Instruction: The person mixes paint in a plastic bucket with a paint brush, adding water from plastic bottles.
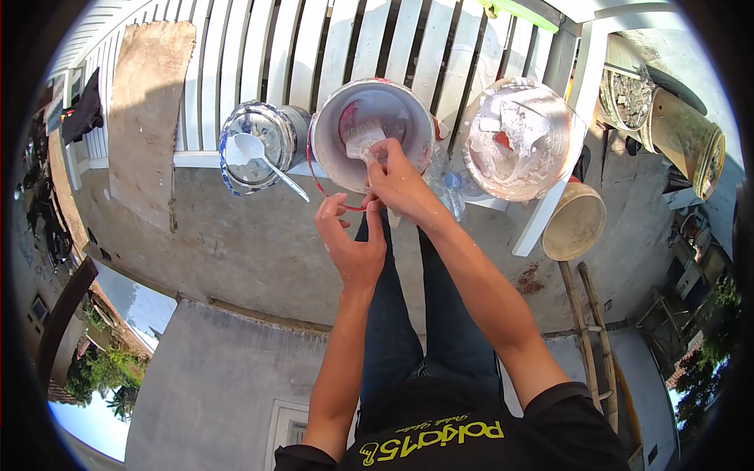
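Note:
A paintbrush smeared with white paint hangs over the mouth of a whitish paint bucket. My right hand is closed around the brush's handle, at the near side of the bucket. Just below and left of it, my left hand has thumb and fingers curled at the bucket's thin red handle, which loops down the near left side. Whether the left fingertips also touch the brush handle is hidden. Red paint marks the bucket's inner wall.
A paint can with a white ladle on its lid stands left, on white slats. To the right are a paint-crusted bucket and a plastic bottle. A plywood sheet leans far left; a bamboo ladder lies right.

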`<state>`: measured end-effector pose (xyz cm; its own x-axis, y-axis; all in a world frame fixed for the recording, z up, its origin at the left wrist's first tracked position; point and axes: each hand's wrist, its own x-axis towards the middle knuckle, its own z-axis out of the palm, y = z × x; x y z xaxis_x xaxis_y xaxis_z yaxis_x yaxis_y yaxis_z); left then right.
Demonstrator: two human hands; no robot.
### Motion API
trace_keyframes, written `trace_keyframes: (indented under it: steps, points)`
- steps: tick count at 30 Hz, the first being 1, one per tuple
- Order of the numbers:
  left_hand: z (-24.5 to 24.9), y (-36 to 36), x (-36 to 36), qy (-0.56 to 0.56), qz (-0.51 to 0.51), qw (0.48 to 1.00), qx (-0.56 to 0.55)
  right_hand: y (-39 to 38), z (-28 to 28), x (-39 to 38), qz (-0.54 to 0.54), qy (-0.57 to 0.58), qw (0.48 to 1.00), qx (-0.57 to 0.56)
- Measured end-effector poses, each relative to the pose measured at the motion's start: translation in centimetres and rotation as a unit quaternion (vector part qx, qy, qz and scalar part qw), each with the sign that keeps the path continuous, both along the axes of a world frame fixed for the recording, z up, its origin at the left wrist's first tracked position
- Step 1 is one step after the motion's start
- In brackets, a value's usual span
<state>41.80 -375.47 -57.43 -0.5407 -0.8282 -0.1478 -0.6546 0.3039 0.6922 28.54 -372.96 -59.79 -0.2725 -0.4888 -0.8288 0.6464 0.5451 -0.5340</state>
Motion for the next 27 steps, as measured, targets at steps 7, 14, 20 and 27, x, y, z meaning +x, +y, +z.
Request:
trace_keyframes:
  steps: [7, 14, 20, 27]
  points:
    - [-3.1, -2.2, -0.9, 0.081, 0.284, 0.833, 0.467, 1.8, -2.3, -2.0, 0.302, 0.423, 0.853, 0.047]
    - [-4.6, -1.9, -2.0, 0.153, 0.259, 0.835, 0.460, 0.1, -1.5, -3.4, 0.410, 0.436, 0.792, 0.120]
    - [-1.7, -2.0, -2.4, 0.194, 0.238, 0.844, 0.439, -0.3, -2.0, -3.4, 0.394, 0.437, 0.797, 0.131]
    - [-4.7, -2.0, -1.1, 0.147, 0.091, 0.928, 0.329, 1.1, -4.6, -0.4, 0.344, 0.456, 0.806, 0.156]
